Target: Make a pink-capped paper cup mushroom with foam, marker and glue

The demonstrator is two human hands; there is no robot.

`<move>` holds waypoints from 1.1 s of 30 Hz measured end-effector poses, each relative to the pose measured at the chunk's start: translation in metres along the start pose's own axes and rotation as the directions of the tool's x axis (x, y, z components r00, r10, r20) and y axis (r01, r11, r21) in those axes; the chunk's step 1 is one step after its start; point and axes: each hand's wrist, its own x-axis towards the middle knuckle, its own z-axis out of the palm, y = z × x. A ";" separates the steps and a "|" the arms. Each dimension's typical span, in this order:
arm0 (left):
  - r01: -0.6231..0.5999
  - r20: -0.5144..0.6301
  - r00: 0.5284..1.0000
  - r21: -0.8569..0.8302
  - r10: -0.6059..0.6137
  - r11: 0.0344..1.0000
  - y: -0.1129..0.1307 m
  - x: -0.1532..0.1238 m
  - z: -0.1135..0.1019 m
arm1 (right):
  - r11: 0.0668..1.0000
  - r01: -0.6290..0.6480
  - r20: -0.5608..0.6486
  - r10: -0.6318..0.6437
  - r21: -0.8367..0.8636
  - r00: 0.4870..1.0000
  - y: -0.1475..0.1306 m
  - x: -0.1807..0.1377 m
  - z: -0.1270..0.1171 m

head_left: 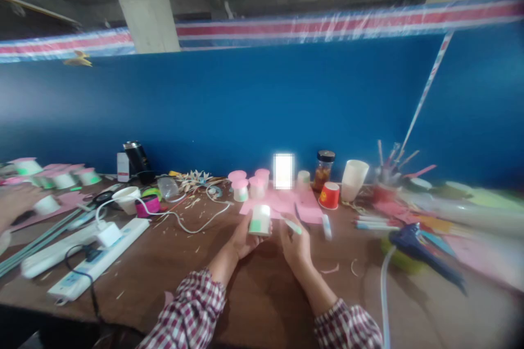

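Note:
My left hand (pixel 244 237) is closed around a small white paper cup (pixel 260 220), which has a green patch low on its side. To its right, my right hand (pixel 297 245) grips a slim, pale green-and-white pen-like stick (pixel 292 225), slanted and a little apart from the cup. Motion blur hides what exactly the stick is. Just beyond both hands, a pink paper sheet (pixel 282 204) lies on the brown table (pixel 262 294). Several small cups with pink tops (pixel 240 188) stand on and beside it, and a short white tube (pixel 326 227) lies at its right edge.
A blue hot glue gun (pixel 426 253) lies at the right. Nearby stand a red paper cup (pixel 329 196), a dark-lidded jar (pixel 324 170) and a white cup (pixel 354 180). At the left lie a power strip (pixel 100 262) and cables. Another person's hand (pixel 16 204) is at the far left.

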 end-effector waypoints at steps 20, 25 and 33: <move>0.001 -0.029 1.000 0.069 0.001 0.998 -0.002 0.001 0.001 | 1.000 -0.018 -0.006 0.018 -0.017 1.000 0.007 0.000 0.002; 0.000 -0.059 0.998 0.066 0.004 0.998 -0.002 0.003 0.000 | 1.000 -0.013 -0.016 0.012 -0.018 1.000 0.010 0.001 0.002; -0.040 -0.106 0.993 0.049 0.045 0.998 -0.005 0.004 0.004 | 1.000 0.008 0.007 -0.008 -0.001 1.000 0.007 0.001 0.003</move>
